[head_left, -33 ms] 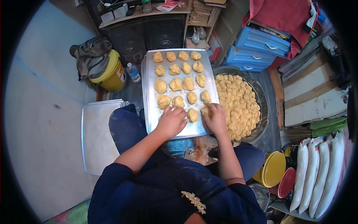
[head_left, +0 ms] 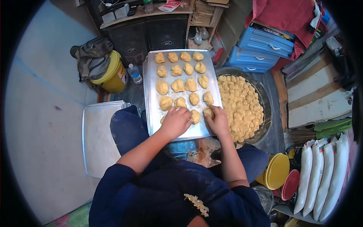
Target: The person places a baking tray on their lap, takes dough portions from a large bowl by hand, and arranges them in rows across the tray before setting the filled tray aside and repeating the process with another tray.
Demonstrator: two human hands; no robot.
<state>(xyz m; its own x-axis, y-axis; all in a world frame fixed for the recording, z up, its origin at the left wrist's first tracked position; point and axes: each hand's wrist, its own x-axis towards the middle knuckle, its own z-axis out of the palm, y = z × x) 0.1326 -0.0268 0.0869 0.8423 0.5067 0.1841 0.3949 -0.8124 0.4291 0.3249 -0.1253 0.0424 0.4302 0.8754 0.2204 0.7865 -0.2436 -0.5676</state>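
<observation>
A metal baking tray [head_left: 151, 113], on top of a stack of trays, lies before me with rows of yellowish dough balls [head_left: 191, 84]. My right hand [head_left: 218, 122] is closed on a dough ball [head_left: 207, 112] at the near right corner, thumb and fingers pinching it. My left hand [head_left: 176, 122] is bent over the near row, its fingers curled together. Its fingertips come up beside another dough ball [head_left: 195, 117]; what lies under the palm is hidden. Part of one more dough ball [head_left: 162, 120] peeks out left of that hand.
Right of the tray, a wide dark basin [head_left: 267, 125] holds a heap of dough pieces [head_left: 242, 106]. More trays [head_left: 99, 140] lie at my left knee. A water bottle [head_left: 135, 73] and yellow bucket [head_left: 113, 72] stand far left. Lidded buckets [head_left: 278, 171] and white sacks [head_left: 319, 178] sit right.
My left hand has shifted slightly to the right, uncovering part of a dough ball on its left. My right hand stays on its dough ball, almost unmoved.
</observation>
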